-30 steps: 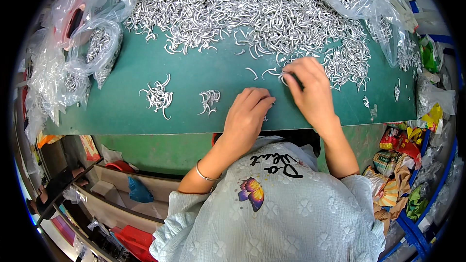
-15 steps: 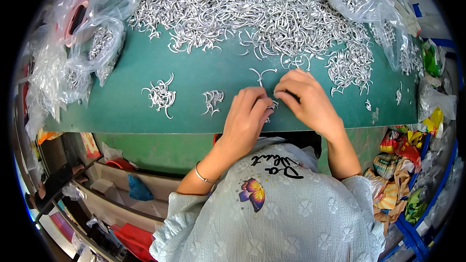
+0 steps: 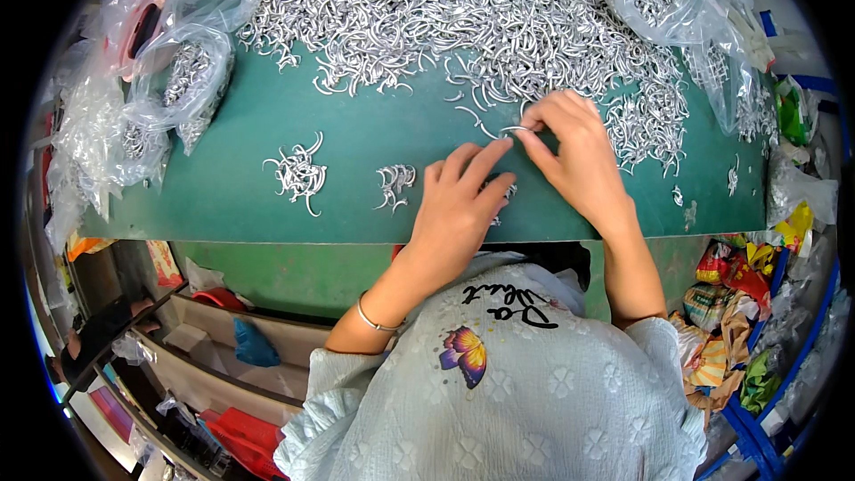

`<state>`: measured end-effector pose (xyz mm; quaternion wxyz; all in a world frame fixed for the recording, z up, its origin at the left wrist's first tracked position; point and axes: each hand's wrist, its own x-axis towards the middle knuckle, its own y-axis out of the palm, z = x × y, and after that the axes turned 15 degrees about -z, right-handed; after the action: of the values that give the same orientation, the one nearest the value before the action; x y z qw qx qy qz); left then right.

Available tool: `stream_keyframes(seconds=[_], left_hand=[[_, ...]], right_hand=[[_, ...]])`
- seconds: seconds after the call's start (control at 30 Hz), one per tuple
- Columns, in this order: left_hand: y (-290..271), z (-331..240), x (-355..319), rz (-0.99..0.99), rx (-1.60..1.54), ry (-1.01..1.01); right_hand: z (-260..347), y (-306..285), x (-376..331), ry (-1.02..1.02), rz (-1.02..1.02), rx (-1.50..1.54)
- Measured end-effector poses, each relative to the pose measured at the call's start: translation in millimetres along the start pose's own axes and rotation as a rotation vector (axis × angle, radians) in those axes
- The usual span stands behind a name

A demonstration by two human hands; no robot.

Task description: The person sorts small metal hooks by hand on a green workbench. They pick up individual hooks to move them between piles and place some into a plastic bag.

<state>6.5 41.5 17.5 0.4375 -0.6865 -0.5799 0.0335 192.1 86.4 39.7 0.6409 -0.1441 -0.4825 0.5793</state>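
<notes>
A small curved silver metal piece (image 3: 517, 129) sticks out from between the thumb and fingers of my right hand (image 3: 577, 156), which is pinched just in front of the big heap. My left hand (image 3: 459, 205) hovers low over the table with its fingers apart, the index fingertip close to that piece. Partly hidden under its thumb side lie several more curved pieces (image 3: 506, 189). To the left of my hands rest a small neat cluster (image 3: 394, 185) and a looser small pile (image 3: 301, 174) of the same pieces.
A large heap of curved metal pieces (image 3: 463, 9) covers the far side of the green table (image 3: 205, 205). Clear plastic bags with pieces stand at the left (image 3: 191, 80) and right (image 3: 668, 0). Colourful packages (image 3: 712, 303) lie beyond the table's right side.
My right hand has moved up and away toward the heap and now pinches a curved piece. The left hand's fingers have spread, its index finger reaching forward. Loose pieces near the fingertips have shifted.
</notes>
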Motion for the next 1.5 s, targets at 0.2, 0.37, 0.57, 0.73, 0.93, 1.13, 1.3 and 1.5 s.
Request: stream_keyframes(seconds=[0.2,0.37,0.57,0.73,0.93,1.13,1.3,1.5], left_hand=[[-4,-1,10,-0.002,0.013,-0.061],[-3,3,13,0.04,0.094,-0.019],[-1,4,5,-0.019,0.066,0.014],[0,5,0,-0.04,0.034,0.008],[-3,5,-3,-0.09,0.061,-0.015],[-2,12,-4,-0.08,0.073,0.099],[0,17,-7,-0.099,0.061,0.131],[4,20,-2,-0.199,0.015,0.075]], right_hand=[[-7,-3,-6,0.082,-0.063,0.017],[-6,7,-3,-0.017,-0.081,-0.03],[-10,9,-3,-0.146,-0.011,-0.179],[-11,-3,-1,-0.102,-0.031,-0.073],[0,-25,-24,0.049,0.12,-0.025],[-1,-22,-32,0.004,0.154,-0.068],[0,-19,-31,-0.014,0.123,-0.102],[-7,-20,-31,0.066,0.022,0.013]])
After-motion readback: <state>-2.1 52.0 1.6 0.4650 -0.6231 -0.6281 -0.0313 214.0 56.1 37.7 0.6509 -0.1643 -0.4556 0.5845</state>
